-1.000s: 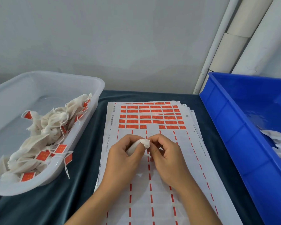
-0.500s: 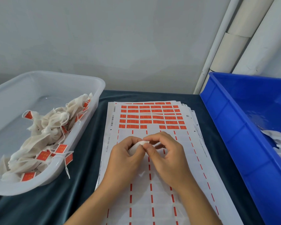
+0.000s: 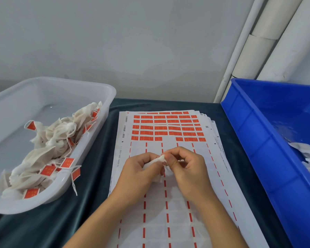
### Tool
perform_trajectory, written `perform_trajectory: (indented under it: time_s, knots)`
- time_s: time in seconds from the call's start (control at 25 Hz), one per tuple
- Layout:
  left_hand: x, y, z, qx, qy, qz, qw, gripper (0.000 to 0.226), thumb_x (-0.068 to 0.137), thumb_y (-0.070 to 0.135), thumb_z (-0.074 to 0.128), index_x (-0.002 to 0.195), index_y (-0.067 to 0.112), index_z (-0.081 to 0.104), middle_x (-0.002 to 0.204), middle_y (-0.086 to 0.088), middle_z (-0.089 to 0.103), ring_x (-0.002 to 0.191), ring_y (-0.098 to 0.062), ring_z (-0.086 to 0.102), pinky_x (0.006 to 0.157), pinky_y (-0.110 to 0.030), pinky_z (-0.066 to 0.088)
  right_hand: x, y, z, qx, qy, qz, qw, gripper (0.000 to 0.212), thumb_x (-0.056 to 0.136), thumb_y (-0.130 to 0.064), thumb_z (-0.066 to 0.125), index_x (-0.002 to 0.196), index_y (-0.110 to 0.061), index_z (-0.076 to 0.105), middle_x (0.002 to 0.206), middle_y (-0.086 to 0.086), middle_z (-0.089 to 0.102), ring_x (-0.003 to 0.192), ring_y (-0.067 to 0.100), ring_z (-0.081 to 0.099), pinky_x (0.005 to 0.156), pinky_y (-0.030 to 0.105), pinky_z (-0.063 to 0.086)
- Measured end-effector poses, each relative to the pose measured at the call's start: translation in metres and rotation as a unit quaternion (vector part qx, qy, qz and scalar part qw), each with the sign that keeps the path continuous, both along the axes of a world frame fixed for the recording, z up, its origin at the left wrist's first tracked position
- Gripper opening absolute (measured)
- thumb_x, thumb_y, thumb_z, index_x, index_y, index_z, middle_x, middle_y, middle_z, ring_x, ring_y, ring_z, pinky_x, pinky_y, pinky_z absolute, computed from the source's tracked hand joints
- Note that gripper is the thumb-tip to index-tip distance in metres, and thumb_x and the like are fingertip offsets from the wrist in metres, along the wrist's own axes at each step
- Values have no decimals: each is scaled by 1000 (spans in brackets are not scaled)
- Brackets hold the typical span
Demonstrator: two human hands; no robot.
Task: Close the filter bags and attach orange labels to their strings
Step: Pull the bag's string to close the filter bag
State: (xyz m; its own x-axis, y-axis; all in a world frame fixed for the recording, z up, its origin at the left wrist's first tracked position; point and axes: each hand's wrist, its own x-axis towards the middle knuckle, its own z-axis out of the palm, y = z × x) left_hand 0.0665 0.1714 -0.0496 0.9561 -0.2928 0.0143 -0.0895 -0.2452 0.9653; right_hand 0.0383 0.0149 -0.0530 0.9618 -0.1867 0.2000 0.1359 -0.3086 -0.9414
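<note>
Filter bag (image 3: 155,161): small, white, crumpled, held over the middle of the label sheets (image 3: 170,208), between both hands. Compared with a second ago, gathered top end now drawn out further to the right, showing as a short white tuft between the fingertips; a second ago bunched closer against the left thumb. Hands otherwise in nearly the same spot above the sheets, right fingers raised slightly.

Left hand (image 3: 141,173): fingers curled round the body of the bag, thumb pressed along its upper side. Right hand (image 3: 186,167): fingers curled, thumb and forefinger pinching the bag's top end, touching the left fingertips. String itself too fine to make out between the fingers; a thin dark line just below the pinch, nature unclear.

Beneath the hands, a stack of white sheets, slightly fanned, on dark teal cloth (image 3: 89,203). Orange labels (image 3: 168,127) remaining in rows at the far end of the top sheet; nearer part stripped, only dashed orange lines left.

Left of the sheets, translucent white tub (image 3: 97,97) holding a heap of finished bags (image 3: 48,145), orange tags on their strings, one tag and string hanging over the near rim. Right of the sheets, blue crate (image 3: 258,140) with white bags (image 3: 308,153) partly visible at the frame edge. Behind, grey wall and pale pipes (image 3: 268,47).
</note>
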Motion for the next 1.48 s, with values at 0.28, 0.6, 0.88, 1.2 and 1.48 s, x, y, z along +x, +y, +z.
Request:
perform_trajectory:
  time_s: [0.28,0.6,0.88,1.2,1.48]
  knots:
    - [0,-1,4,-7,45,-1,999,34,102,43,58,76,31,77,76,8,74,68,-2,66,64,-11,52,-1,2,-1,-53,-100,-38,993,16,96,-18,73,100,-33,69,99,-19,69,101,7,66,82,11,52]
    - [1,1,8,-49,64,35,996,39,104,41,57,76,24,78,79,0,75,79,-16,70,77,-26,56,-3,0,-4,-150,-198,-6,969,12,93,-20,73,104,-19,73,110,-12,72,108,10,68,95,23,55]
    - [0,0,4,-46,57,50,996,36,103,39,58,78,25,79,80,0,76,83,-18,72,79,-30,59,-3,-1,-8,-243,-248,-43,937,18,91,-23,79,106,-13,78,110,-4,75,108,9,67,98,23,54]
    - [-6,-6,-2,-11,0,91,996,24,99,34,67,77,35,77,71,9,73,71,-6,68,61,-11,52,-4,1,-9,-296,-196,-72,932,19,84,-23,86,100,-20,77,102,-7,74,100,9,65,91,13,49]
    - [-4,-2,-2,27,-12,57,998,24,97,25,67,76,25,77,72,8,74,71,-9,69,63,-16,55,-2,-1,-8,-322,-188,-53,926,16,84,-18,82,86,-18,66,92,-7,64,91,12,58,73,30,57]
